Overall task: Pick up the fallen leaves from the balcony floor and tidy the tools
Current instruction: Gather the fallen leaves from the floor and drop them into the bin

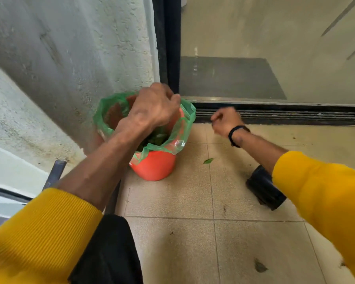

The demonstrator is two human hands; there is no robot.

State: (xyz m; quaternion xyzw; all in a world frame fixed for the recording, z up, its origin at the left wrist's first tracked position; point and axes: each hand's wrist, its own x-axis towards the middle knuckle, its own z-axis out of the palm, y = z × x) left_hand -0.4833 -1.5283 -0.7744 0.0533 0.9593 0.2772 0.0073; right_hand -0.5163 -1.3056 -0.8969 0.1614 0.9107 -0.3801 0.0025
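An orange bucket point(154, 167) lined with a green plastic bag point(182, 128) stands upright on the tiled balcony floor point(193, 197), close against the rough white wall point(70, 58) and near the sliding door track point(275, 115); its mouth faces up and green leaves point(156, 139) show inside. The left hand point(154, 109) is over the bucket's mouth with its fingers curled downward; the back of the hand hides the fingertips, so whether they pinch the bag rim or leaves cannot be told. The right hand point(225, 120) hovers above the floor just beside the bucket, fingers loosely curled, blurred, with nothing seen in them; a black band point(235, 136) circles that wrist. One small green leaf point(208, 160) lies on the floor right of the bucket, its long axis running left to right and slightly upward. A darker, dried leaf point(259, 266) lies nearer the camera. A black cylindrical thing point(264, 188) lies on its side on the floor, partly hidden behind the yellow right sleeve point(316, 191); what it is cannot be made out.
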